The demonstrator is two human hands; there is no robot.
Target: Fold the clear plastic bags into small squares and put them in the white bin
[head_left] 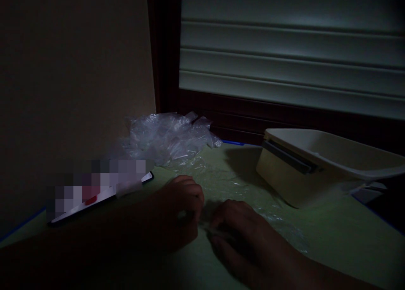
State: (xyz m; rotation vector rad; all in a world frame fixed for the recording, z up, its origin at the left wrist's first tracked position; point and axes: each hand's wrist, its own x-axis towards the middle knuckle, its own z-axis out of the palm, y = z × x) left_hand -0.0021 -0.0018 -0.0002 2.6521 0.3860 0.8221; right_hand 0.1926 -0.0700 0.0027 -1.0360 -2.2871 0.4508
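Near the front middle of the table, my left hand (183,214) is closed, its curled fingers meeting the thumb in a pinch. What lies between those fingertips is too dark to make out. Close beside it on the right, my right hand (249,235) has its thumb and fingers brought together. A faint pale strip (213,230) shows between the two hands; it is blurred and I cannot tell what it is. Just beyond the hands, clear plastic film (234,184) lies flat and wrinkled on the green tabletop (341,235).
A heap of crumpled clear plastic bags (167,134) sits at the back left. On the right stands a cream plastic bin (291,176) with a dark handle. A flat dark-edged object (126,191), partly pixelated, lies left. Behind is a slatted panel (284,49); the light is dim.
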